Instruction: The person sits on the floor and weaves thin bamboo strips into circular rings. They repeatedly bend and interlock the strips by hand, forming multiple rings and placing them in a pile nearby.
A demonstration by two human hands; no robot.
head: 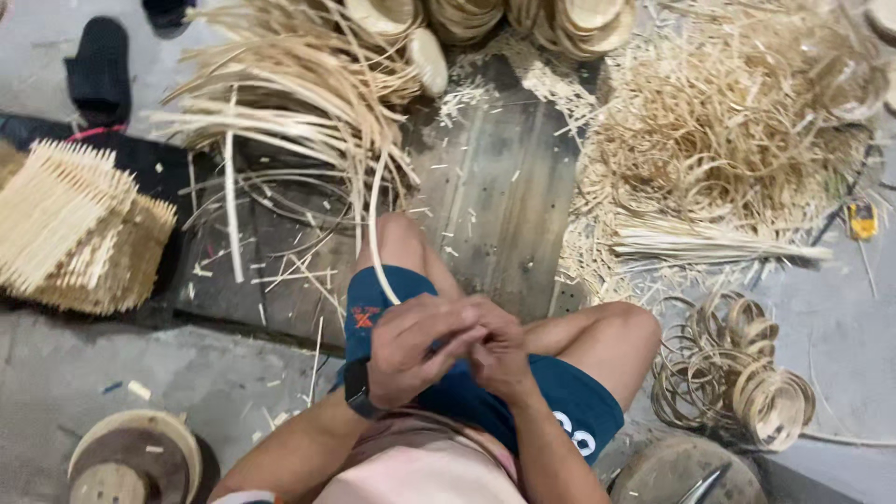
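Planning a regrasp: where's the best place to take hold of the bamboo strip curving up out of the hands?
Probably the bamboo strip at its free mid-arc over the knee, approached from the left hand side, pinching across its flat faces. It is thin and bowed, and its lower end is buried between both hands.

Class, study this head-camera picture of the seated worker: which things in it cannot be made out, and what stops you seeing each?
1. Head view: the lower end of the thin strip vanishes behind the left hand and right hand, so neither grip can be judged.
2. Head view: the wooden disc is cut off by the bottom edge.
3. Head view: the small yellow object is too small to identify.
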